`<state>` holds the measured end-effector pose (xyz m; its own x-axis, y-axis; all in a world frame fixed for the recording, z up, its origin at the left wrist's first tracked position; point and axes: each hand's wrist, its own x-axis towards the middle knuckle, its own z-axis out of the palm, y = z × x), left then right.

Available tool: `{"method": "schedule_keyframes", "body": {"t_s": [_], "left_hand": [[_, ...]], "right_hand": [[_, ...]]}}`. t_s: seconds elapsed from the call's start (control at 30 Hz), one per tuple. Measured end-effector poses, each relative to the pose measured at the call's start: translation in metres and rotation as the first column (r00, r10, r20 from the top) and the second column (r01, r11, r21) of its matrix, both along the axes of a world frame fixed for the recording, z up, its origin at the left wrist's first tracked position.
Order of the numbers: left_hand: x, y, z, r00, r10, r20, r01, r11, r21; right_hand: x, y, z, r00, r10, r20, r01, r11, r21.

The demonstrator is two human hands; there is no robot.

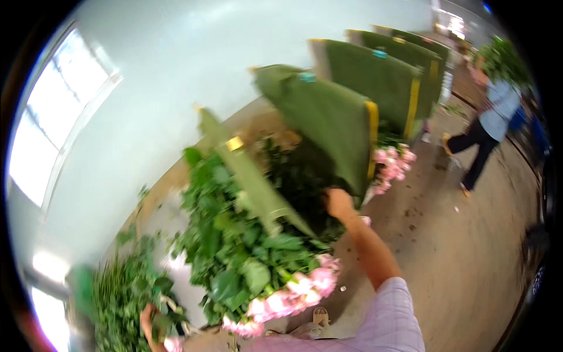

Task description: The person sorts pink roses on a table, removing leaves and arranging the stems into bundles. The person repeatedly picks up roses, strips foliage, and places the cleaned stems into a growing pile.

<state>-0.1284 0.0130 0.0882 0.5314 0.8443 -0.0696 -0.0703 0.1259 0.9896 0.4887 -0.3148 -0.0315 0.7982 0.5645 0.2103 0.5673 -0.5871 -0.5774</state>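
At the lower left, my left hand (149, 324) is closed among green leaves, seemingly round the stem of a pink rose (173, 344) whose bloom hangs beside the wrist. My right arm stretches forward, and my right hand (340, 204) reaches into the dark gap between two upright green fabric dividers (319, 114). Its fingers are blurred and partly hidden against dark foliage (296, 182). Nearer to me lies a large bunch of pink roses (293, 296) with leafy stems, its blooms toward my body, against a slanting green divider (258, 182).
Green stems (120, 293) stand heaped at the far left. More green dividers (375, 76) line the wall, with pink roses (393, 164) poking out. At the right a person (492, 117) walks carrying a leafy bundle. Fallen leaf bits dot the floor (434, 264).
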Motion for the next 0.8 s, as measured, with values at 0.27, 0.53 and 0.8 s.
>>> {"method": "schedule_keyframes", "body": {"t_s": [0.27, 0.53, 0.8], "left_hand": [[0.104, -0.016, -0.043, 0.916, 0.202, -0.345, -0.240, 0.968, -0.070], [0.059, -0.006, -0.086, 0.921, 0.188, -0.342, -0.267, 0.942, -0.201], [0.008, 0.050, -0.011, 0.912, 0.201, 0.357, 0.165, 0.616, -0.770]], "right_hand": [[0.025, -0.023, -0.039, 0.995, 0.016, 0.095, -0.029, 0.991, 0.134], [-0.082, -0.051, 0.140, 0.994, -0.036, -0.100, 0.093, 0.746, 0.660], [-0.295, -0.001, 0.234, 0.991, 0.135, -0.005, -0.064, 0.501, 0.863]]}}
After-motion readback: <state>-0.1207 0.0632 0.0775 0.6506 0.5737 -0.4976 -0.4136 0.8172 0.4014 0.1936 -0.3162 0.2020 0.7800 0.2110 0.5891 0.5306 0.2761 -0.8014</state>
